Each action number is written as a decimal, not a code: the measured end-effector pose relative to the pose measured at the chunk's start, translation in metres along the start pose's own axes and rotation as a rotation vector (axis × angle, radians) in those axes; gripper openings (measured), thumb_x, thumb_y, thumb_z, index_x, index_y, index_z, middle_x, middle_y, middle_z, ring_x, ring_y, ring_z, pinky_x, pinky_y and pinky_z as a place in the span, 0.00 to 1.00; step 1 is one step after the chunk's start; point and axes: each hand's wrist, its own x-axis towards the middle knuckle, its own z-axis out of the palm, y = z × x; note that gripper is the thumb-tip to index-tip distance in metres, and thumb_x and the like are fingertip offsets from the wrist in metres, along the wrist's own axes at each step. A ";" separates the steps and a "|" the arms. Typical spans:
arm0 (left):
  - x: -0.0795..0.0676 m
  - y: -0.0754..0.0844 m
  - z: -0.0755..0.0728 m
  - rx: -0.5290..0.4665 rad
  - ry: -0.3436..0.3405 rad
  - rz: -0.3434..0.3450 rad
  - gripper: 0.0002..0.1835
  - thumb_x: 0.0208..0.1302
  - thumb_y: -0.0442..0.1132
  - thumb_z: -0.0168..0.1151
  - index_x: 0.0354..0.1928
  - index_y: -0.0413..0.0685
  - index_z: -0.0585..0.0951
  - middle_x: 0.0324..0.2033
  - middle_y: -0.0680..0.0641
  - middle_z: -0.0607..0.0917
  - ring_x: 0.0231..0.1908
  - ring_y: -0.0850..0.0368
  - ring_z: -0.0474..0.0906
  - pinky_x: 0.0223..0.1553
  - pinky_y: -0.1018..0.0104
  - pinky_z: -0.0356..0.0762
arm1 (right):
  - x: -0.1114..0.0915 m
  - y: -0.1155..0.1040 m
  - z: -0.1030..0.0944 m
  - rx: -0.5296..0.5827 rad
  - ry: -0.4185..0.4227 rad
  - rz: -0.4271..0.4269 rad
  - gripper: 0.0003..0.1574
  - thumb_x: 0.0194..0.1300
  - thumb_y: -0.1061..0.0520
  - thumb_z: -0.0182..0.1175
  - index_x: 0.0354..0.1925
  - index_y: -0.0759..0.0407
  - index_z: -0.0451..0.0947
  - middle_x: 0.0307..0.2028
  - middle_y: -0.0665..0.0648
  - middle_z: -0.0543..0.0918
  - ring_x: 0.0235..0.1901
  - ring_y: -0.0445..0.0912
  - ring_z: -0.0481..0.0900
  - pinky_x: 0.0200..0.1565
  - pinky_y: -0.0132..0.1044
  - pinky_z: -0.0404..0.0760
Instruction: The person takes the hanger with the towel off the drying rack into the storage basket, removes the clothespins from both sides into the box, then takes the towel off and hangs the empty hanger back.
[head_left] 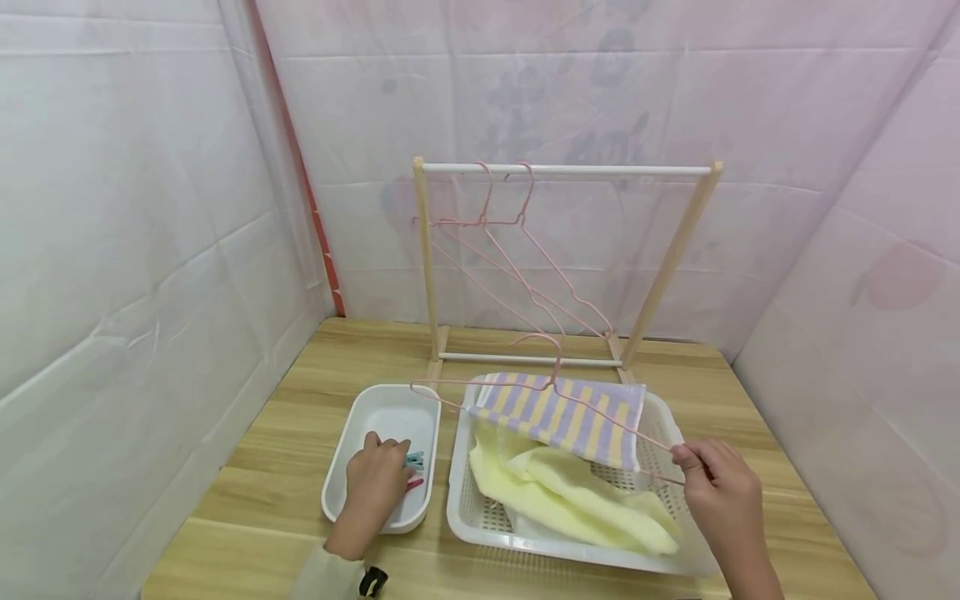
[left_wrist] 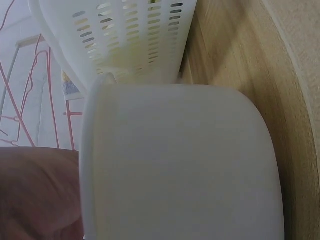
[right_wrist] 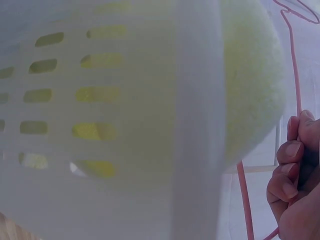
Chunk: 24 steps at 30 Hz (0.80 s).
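Observation:
My right hand (head_left: 723,492) grips the right end of a pink wire hanger (head_left: 596,408), its fingers curled round the wire in the right wrist view. A purple-and-yellow striped towel (head_left: 558,417) is draped over the hanger, above the white basket (head_left: 480,537). Inside the basket lies a crumpled pale-yellow cloth (head_left: 577,496). My left hand (head_left: 378,479) reaches down into a white tray (head_left: 337,467). Beside its fingers are teal clothespins (head_left: 414,460) and a red clothespin (head_left: 415,483). Its fingertips are hidden, so I cannot see whether they pinch anything.
Behind the basket stands a wooden rack (head_left: 663,258) with a white top rail (head_left: 600,170). Two pink hangers (head_left: 551,262) hang near the rail's left end. Pale sheets enclose the wooden table (head_left: 262,467) at the back and both sides.

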 end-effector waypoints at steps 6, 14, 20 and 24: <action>-0.001 0.001 -0.001 -0.016 -0.008 -0.010 0.20 0.50 0.46 0.79 0.46 0.50 0.89 0.33 0.49 0.88 0.35 0.51 0.71 0.23 0.60 0.71 | -0.001 0.001 0.000 0.003 -0.004 0.018 0.16 0.47 0.80 0.69 0.20 0.62 0.79 0.20 0.49 0.76 0.27 0.27 0.62 0.27 0.22 0.62; 0.000 0.009 -0.003 -0.007 0.050 -0.009 0.18 0.51 0.47 0.78 0.44 0.50 0.89 0.34 0.49 0.89 0.34 0.50 0.73 0.24 0.60 0.72 | -0.001 0.000 0.000 0.014 -0.002 0.013 0.17 0.47 0.80 0.69 0.20 0.62 0.78 0.20 0.48 0.75 0.26 0.27 0.61 0.26 0.22 0.62; 0.002 0.017 -0.008 0.048 0.125 0.031 0.19 0.50 0.49 0.79 0.44 0.50 0.89 0.33 0.50 0.89 0.33 0.50 0.73 0.24 0.62 0.72 | 0.000 -0.001 0.000 0.006 -0.001 0.004 0.17 0.47 0.80 0.69 0.20 0.62 0.78 0.20 0.49 0.75 0.26 0.27 0.61 0.27 0.22 0.62; 0.004 0.025 -0.013 0.066 0.196 0.078 0.20 0.47 0.50 0.81 0.42 0.51 0.90 0.32 0.50 0.89 0.33 0.51 0.75 0.23 0.64 0.73 | 0.000 -0.001 0.000 0.003 -0.002 -0.007 0.17 0.47 0.80 0.69 0.20 0.62 0.78 0.20 0.50 0.75 0.26 0.27 0.61 0.26 0.22 0.62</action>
